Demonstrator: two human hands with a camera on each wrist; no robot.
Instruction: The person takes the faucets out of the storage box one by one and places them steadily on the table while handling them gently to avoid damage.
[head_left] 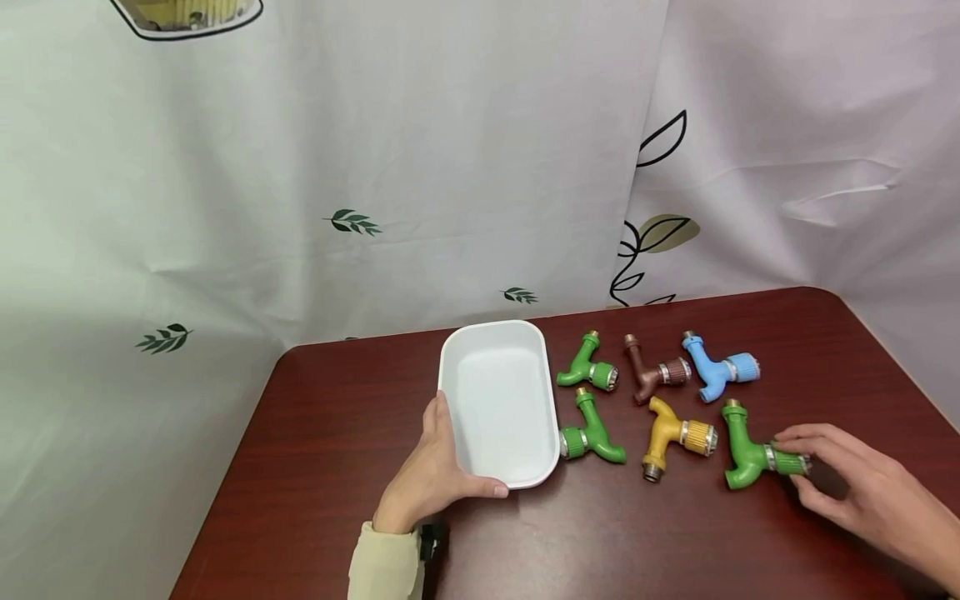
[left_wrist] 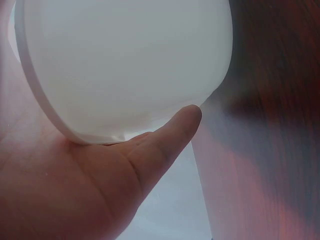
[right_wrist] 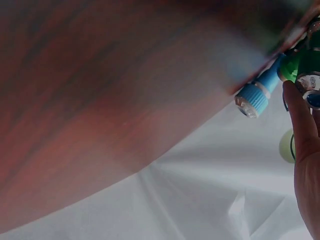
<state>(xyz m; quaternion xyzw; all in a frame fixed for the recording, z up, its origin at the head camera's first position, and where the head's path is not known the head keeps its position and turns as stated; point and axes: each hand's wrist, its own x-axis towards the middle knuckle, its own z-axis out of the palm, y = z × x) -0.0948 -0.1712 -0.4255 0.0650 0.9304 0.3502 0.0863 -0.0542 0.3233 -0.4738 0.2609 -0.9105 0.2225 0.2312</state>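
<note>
A white rectangular tray [head_left: 498, 408] with rounded corners stands near the middle of the table, with nothing inside it. My left hand [head_left: 429, 475] holds it at the near left corner, thumb along the near end and fingers on the left side. In the left wrist view, the thumb [left_wrist: 165, 142] presses along the tray's wall [left_wrist: 130, 65]. On the right, my right hand [head_left: 855, 479] pinches the ribbed knob of a green tap [head_left: 744, 450] between thumb and fingers. Only part of that grip shows at the right wrist view's edge, where an index finger [right_wrist: 300, 115] touches the green tap.
Between tray and right hand lie a yellow tap [head_left: 663, 429], a brown tap [head_left: 643, 371], a blue tap [head_left: 708, 367] and two more green taps, one farther back [head_left: 581, 362] and one [head_left: 596, 433] close beside the tray. A white curtain [head_left: 450, 167] hangs behind the dark red table [head_left: 315, 467].
</note>
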